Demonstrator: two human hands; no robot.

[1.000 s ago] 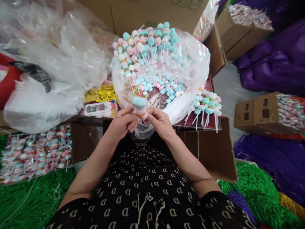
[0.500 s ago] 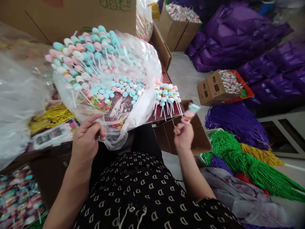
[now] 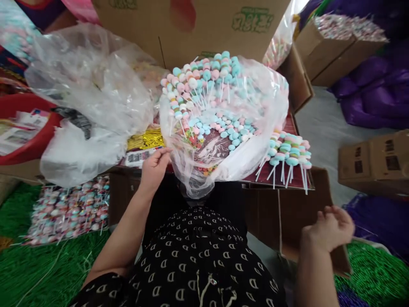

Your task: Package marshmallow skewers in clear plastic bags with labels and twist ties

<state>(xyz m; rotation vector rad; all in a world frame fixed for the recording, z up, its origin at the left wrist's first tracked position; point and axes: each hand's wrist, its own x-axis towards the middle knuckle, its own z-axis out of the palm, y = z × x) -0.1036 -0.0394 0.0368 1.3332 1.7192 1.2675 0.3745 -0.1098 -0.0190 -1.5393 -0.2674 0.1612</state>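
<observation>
My left hand (image 3: pixel 156 168) is at the front left edge of a clear plastic bag (image 3: pixel 198 187), beside a pack of printed wrappers (image 3: pixel 140 157). Its thumb and fingertips are together; anything between them is too small to make out. Inside the spread bag lie loose pastel marshmallows (image 3: pixel 236 135) and small ring gummies (image 3: pixel 207 170). Marshmallow sticks (image 3: pixel 204 74) are piled on its far side, and another row of marshmallow sticks (image 3: pixel 289 151) rests at the table's right end. My right hand (image 3: pixel 332 228) hangs over an open cardboard box (image 3: pixel 297 213), fingers loosely bent, with no candy showing in it.
A large carton (image 3: pixel 211 30) stands behind the bag. Gold twist ties (image 3: pixel 147 140) lie left of it. Wrapped candies (image 3: pixel 70 209) fill a spot at lower left, below a red basin (image 3: pixel 47 106). Closed cartons (image 3: pixel 373 162) and green tinsel (image 3: pixel 377 264) are on the right.
The view has swung left. My right hand has moved down over the box, and the wrapped marshmallow stick it held is out of sight. My left fingers have drawn together by the wrappers.
</observation>
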